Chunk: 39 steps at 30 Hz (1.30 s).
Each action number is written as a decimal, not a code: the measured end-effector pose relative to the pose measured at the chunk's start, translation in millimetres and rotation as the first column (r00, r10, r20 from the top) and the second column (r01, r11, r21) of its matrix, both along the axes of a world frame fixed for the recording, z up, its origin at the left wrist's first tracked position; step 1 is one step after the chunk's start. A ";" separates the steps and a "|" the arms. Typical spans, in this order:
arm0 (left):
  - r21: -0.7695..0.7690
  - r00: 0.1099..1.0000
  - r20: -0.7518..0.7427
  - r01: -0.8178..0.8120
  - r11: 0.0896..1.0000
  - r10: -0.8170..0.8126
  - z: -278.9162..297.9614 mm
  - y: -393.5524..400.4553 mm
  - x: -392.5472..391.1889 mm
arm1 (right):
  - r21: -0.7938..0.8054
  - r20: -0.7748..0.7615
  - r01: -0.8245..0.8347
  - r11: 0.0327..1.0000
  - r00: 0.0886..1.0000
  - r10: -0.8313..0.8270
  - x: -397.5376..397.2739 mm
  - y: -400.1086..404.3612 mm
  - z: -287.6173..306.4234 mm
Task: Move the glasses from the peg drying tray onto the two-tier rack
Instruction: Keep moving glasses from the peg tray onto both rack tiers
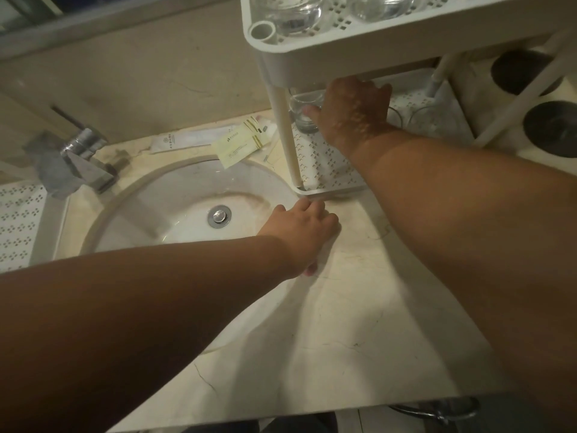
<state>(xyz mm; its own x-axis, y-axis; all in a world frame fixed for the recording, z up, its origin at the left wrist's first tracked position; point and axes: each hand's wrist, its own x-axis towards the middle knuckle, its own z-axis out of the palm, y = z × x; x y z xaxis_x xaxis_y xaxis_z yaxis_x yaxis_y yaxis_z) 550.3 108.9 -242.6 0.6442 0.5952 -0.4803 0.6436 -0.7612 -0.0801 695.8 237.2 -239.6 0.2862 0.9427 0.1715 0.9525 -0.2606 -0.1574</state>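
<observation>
Under the rack's top shelf: right hand (349, 110) sets a glass (304, 112) on the lower shelf (321, 164), beside the rack's post (288, 135).
Risk: glass could knock the post or top shelf (312, 54) and tip.
Right fingers: curled round the glass.
Left hand (301, 232): fingers relaxed, resting on the desk (359, 307) before the rack.

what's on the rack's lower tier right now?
On the lower tier: a clear glass at the back left, held by the right hand, plus two more glasses further right. The hand and upper tier hide the rest.
</observation>
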 end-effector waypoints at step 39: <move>0.040 0.998 -0.049 0.053 0.998 -0.051 1.6 -6.6 4.6 | -0.234 0.044 -0.003 0.972 0.999 0.013 51.3 -49.0 23.0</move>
<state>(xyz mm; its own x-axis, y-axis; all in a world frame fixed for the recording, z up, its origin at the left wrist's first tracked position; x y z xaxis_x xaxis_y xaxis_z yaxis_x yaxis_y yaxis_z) 554.8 102.2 -241.0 0.6514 0.5818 -0.4870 0.5981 -0.7887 -0.1423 747.1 188.1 -216.5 0.2755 0.9604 -0.0415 0.9595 -0.2774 -0.0498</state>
